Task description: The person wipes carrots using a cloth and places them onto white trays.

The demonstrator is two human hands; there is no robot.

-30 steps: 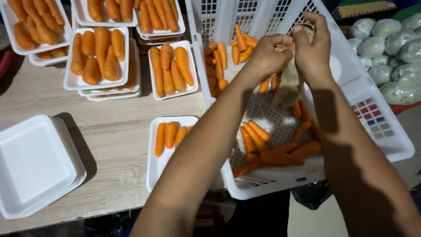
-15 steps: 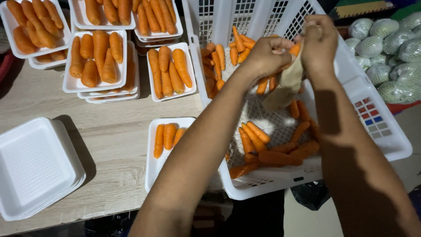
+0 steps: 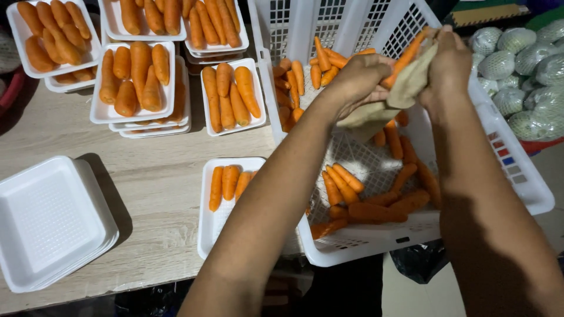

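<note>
Beige cloth (image 3: 405, 88) gripped by left hand (image 3: 358, 79) and right hand (image 3: 449, 64), wrapping carrot (image 3: 405, 58), over white crate (image 3: 529, 188).

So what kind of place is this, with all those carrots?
Probably a produce packing station. A white plastic crate holds loose carrots, foam trays of sorted carrots fill the wooden table, and empty trays wait stacked. Both hands, left and right, rub a carrot with a cloth.

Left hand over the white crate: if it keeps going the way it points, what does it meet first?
The left hand points up-right, gripping a beige cloth around an orange carrot; beyond those, probably the right hand, though depth is unclear.
</note>
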